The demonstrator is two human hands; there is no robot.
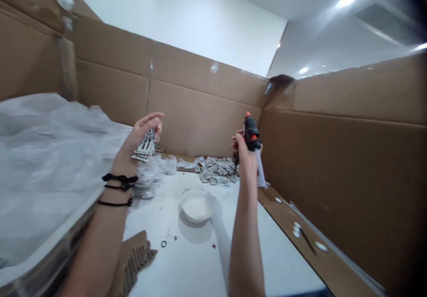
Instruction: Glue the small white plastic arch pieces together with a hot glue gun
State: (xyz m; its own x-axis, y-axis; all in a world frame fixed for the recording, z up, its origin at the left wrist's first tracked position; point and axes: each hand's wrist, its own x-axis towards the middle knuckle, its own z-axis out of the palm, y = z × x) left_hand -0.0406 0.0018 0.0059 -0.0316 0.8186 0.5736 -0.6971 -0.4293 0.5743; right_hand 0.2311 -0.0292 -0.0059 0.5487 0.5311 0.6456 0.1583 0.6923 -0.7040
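Note:
My left hand (144, 130) is raised at the left with its fingers curled round a few flat, pale cut-out pieces (145, 147) that hang below the palm. At the right, my right hand (245, 148) grips a black and orange hot glue gun (251, 130), its orange nozzle pointing up. A translucent glue stick (260, 168) sticks out of the gun's rear end. Between and below my hands a white bowl (196, 206) stands on the white table (193, 266). Behind the bowl lies a heap of similar pale cut-out pieces (215, 170).
Cardboard walls (200, 110) enclose the table. A bin lined with white plastic sheeting (50, 168) stands at the left, near clear plastic bags (147, 179). Torn cardboard (135, 261) and a small dark ring (163, 244) lie in front. White discs (296, 230) rest along the right edge.

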